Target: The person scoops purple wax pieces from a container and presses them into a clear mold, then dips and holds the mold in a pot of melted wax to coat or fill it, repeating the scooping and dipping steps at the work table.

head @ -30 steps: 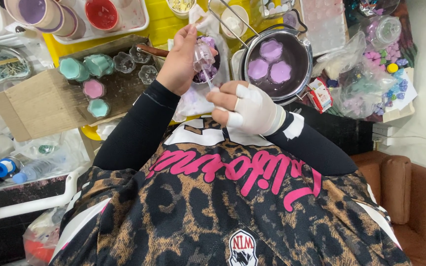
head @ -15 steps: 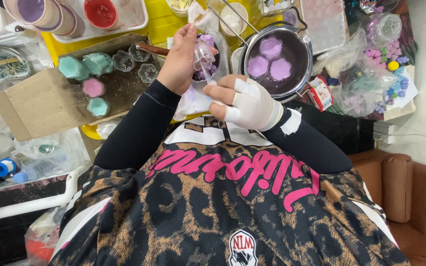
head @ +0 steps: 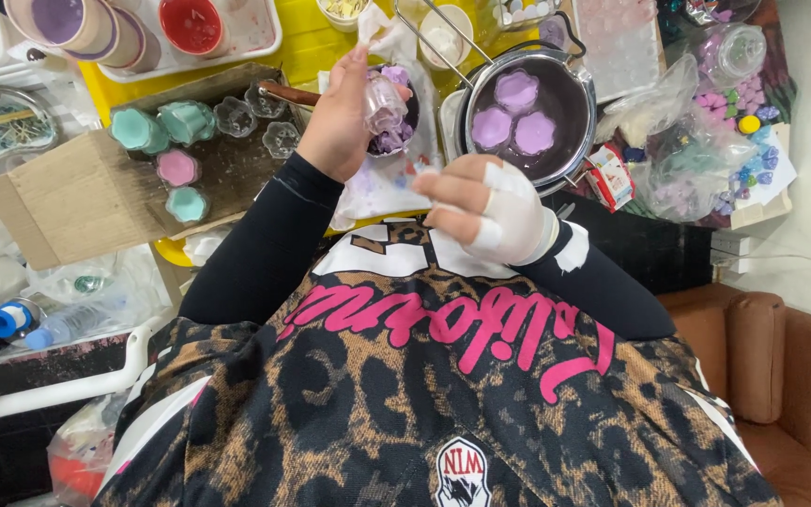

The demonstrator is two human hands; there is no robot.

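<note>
Your right hand (head: 495, 208) has dropped away from the mould since a moment ago, bandaged fingers loosely curled, holding nothing I can make out. Your left hand (head: 342, 122) pinches the small clear flower mould (head: 383, 101) over the purple-stained paper (head: 382, 178); a loose pinch could drop it

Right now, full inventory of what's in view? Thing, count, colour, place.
clear mould: 1, clear, in left hand
steel pot: 1, silver, top centre
flower shapes: 3, lilac, inside pot
filled moulds: 4, teal and pink, on dark tray top left
empty moulds: 3, clear, same tray
cardboard flap: 1, brown, left
red cup: 1, top left
plastic bags: several, clear, right
left hand: raised, holds mould
right hand: taped fingers, below mould
</note>
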